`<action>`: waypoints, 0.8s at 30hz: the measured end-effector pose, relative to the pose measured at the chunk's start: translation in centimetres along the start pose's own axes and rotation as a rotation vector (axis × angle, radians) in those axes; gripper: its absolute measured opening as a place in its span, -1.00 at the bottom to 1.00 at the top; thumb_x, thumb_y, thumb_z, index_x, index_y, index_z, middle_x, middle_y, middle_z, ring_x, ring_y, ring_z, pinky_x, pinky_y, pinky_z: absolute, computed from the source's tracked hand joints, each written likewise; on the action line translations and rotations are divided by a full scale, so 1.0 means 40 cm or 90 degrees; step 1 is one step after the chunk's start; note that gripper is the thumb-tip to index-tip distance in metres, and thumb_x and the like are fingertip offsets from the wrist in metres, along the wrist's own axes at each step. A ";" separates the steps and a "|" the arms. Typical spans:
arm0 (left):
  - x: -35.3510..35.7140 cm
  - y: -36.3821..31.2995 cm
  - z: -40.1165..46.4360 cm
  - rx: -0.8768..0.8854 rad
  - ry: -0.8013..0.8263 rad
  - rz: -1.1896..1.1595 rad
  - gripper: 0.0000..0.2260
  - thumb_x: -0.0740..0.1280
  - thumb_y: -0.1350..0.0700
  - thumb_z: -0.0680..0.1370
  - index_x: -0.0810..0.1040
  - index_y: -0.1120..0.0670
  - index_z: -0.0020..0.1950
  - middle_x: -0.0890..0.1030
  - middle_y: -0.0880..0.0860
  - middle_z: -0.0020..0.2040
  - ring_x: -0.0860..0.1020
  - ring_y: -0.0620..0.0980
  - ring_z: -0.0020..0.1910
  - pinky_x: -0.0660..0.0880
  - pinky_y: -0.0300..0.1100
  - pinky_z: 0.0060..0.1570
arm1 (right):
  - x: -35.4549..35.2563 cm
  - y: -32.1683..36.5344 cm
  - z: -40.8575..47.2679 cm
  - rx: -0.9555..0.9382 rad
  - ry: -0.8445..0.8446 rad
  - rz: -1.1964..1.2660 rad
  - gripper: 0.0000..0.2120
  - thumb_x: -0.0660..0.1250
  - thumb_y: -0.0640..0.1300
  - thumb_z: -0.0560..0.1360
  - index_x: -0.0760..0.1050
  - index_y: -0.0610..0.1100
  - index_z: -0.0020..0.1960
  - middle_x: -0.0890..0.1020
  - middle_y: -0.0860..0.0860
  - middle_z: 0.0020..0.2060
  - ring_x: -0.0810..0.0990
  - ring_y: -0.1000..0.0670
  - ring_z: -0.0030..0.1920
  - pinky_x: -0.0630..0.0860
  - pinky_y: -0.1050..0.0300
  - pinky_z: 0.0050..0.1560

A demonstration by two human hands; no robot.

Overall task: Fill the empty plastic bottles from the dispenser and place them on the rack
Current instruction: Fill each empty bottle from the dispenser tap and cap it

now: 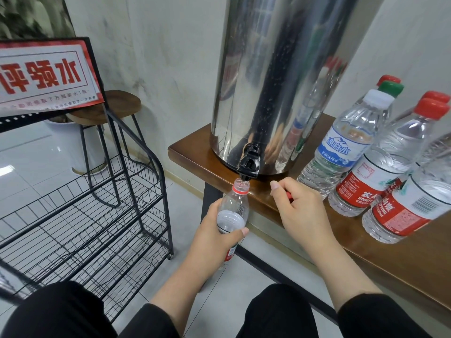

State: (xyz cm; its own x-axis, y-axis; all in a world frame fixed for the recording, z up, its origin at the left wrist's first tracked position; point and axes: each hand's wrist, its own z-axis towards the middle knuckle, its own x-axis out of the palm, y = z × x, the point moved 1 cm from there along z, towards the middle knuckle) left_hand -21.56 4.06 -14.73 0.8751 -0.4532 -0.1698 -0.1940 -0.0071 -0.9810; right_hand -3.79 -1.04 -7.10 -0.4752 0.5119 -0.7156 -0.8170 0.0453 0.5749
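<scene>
Uncapped clear bottle (233, 211), red neck ring, red label, in left hand (214, 237)

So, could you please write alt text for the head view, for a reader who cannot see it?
A person's left hand holds an uncapped plastic bottle with its mouth under the black tap of a steel dispenser on a wooden table, while the right hand grips a red cap. Capped bottles stand to the right; a black wire rack stands to the left.

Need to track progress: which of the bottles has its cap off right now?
The bottle gripped in the left hand, its open mouth right under the black tap. The bottles on the table all wear caps: red, green or white.
</scene>
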 end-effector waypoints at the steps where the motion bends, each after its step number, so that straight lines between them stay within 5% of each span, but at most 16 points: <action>1: 0.000 0.000 0.000 -0.001 0.000 0.000 -0.40 0.53 0.04 0.51 0.30 -0.30 0.40 0.57 -0.21 0.19 0.57 -0.23 0.11 0.43 -0.48 -0.11 | 0.000 -0.001 0.000 0.000 0.001 0.000 -0.73 0.24 0.00 0.66 0.56 -0.09 -0.13 0.55 0.10 -0.34 0.54 0.12 -0.15 0.37 0.33 -0.28; 24: 0.004 -0.001 -0.001 -0.005 -0.003 -0.005 -0.41 0.53 0.05 0.51 0.30 -0.33 0.36 0.57 -0.24 0.16 0.56 -0.27 0.08 0.42 -0.55 -0.16 | 0.000 -0.001 0.000 -0.008 -0.002 -0.002 -0.73 0.23 0.00 0.67 0.55 -0.09 -0.13 0.53 0.11 -0.35 0.54 0.13 -0.16 0.37 0.37 -0.29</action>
State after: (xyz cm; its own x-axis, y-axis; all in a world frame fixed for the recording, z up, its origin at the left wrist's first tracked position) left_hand -21.42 3.95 -14.74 0.8787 -0.4485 -0.1632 -0.1909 -0.0168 -0.9815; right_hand -3.74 -1.03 -7.14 -0.4720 0.5148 -0.7157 -0.8221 0.0362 0.5682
